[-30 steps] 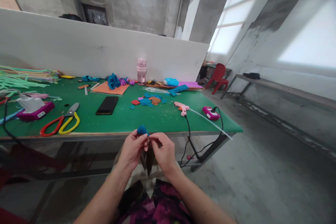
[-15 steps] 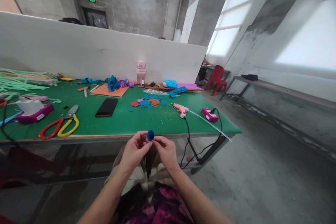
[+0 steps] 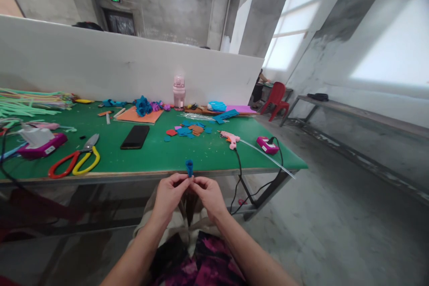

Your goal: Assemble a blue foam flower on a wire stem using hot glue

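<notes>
A small blue felt cone stands upright at the table's front edge, its wide mouth at the top. My left hand pinches its narrow lower end from the left. From the other side my right hand closes thumb and fingers on the same end, fingertips touching the left hand's. The fingertips hide the tip of the cone. Beyond it lie cut pieces of blue and brown felt with a red piece. A pink hot glue gun rests to their right, a clear glue stick trailing from it.
On the green table are scissors with red and yellow handles, a black phone, an orange sheet with blue felt flowers, a pink bottle and purple power sockets. A white partition runs behind.
The blue cone has tipped from mouth facing me to upright, showing more of its side. Both hands now grip lower, at its narrow end.
</notes>
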Demonstrator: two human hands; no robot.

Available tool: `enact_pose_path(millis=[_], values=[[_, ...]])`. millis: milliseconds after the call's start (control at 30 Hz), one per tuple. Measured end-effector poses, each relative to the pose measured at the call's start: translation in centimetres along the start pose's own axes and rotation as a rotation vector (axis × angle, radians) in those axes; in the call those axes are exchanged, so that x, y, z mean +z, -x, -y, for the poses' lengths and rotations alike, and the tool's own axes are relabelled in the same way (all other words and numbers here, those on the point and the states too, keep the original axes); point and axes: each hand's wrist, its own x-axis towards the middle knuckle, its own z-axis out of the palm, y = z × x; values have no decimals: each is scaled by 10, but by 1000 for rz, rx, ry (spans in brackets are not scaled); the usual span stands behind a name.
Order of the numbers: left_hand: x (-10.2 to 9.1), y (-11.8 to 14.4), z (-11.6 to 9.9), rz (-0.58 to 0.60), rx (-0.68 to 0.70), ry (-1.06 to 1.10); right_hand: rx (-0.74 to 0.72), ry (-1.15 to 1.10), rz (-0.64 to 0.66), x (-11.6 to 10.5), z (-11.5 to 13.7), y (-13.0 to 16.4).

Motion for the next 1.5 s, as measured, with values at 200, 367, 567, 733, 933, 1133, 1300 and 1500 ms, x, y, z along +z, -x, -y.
enact_pose_path(millis=[200, 367, 567, 733, 933, 1133, 1300, 1500], values=[[-3, 0, 0, -6, 25, -54, -40, -8, 1, -4, 14, -2], [-1, 3, -4, 15, 182, -186, -43, -41, 41, -3, 24, -3], [3, 6, -9, 31, 314, -220, -100, -44, 21, -6, 24, -3], [1, 5, -5, 54, 324, -268, -132, -46, 14, -8, 21, -3], [-1, 4, 0, 91, 339, -352, -135, -41, -11, -8, 20, -5], [2, 5, -1, 86, 194, -300, -99, -58, -81, -5, 21, -5], [5, 6, 1, 63, 42, -169, -5, -104, -103, -1, 22, -5], [7, 4, 3, 56, -61, 44, 24, -121, -70, 3, 24, -4]])
